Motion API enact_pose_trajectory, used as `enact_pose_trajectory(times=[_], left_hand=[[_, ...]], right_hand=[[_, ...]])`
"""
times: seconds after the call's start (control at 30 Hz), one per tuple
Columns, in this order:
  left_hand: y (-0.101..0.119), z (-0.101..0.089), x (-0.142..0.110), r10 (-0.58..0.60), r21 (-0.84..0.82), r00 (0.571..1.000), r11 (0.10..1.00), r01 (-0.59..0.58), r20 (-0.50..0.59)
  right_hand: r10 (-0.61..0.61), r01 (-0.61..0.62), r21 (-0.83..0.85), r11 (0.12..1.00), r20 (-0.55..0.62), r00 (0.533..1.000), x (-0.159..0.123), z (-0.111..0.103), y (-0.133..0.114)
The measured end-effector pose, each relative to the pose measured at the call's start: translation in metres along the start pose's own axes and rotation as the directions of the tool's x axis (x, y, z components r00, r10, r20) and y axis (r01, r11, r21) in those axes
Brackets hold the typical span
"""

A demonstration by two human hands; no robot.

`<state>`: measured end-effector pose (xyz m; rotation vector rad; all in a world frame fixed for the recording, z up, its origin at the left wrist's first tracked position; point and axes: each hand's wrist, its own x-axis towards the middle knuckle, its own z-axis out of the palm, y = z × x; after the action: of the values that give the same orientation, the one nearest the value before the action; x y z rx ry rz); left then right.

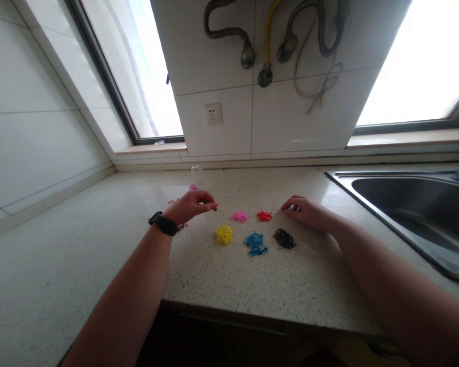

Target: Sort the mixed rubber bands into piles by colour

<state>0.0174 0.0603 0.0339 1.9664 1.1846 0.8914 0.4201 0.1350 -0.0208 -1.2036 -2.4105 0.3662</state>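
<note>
Five small piles of rubber bands lie on the speckled countertop: pink, red, yellow, blue and black. My left hand, with a black watch on its wrist, hovers left of the pink pile and pinches a small red band at its fingertips. My right hand rests on the counter just right of the red pile, fingers curled around something small and pale that I cannot make out.
A steel sink takes up the right side of the counter. A small clear bottle and a few loose pink and red bands lie behind my left hand. The tiled wall has a socket and hoses above.
</note>
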Motion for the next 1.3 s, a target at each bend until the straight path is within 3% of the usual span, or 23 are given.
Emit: enact_pose_trajectory(times=[0.27,0.5,0.9,1.3], left_hand=[[0.021,0.029,0.002,0.101,-0.224,0.995,0.970,-0.097,0.009],[0.032,0.051,-0.002,0.150,-0.185,0.986,0.974,-0.134,0.077],[0.055,0.059,-0.010,0.198,-0.196,0.977,0.964,-0.179,0.083],[0.058,0.068,-0.011,0.189,-0.209,0.980,0.963,-0.172,0.067]], right_hand=[[0.004,-0.004,-0.014,1.000,-0.002,1.000,0.000,0.002,0.002],[0.014,-0.014,-0.010,1.000,0.011,1.000,0.000,0.001,-0.001],[0.022,-0.022,-0.024,0.999,-0.001,1.000,0.000,0.001,-0.008],[0.023,-0.023,-0.039,0.999,0.006,1.000,-0.001,-0.001,-0.014]])
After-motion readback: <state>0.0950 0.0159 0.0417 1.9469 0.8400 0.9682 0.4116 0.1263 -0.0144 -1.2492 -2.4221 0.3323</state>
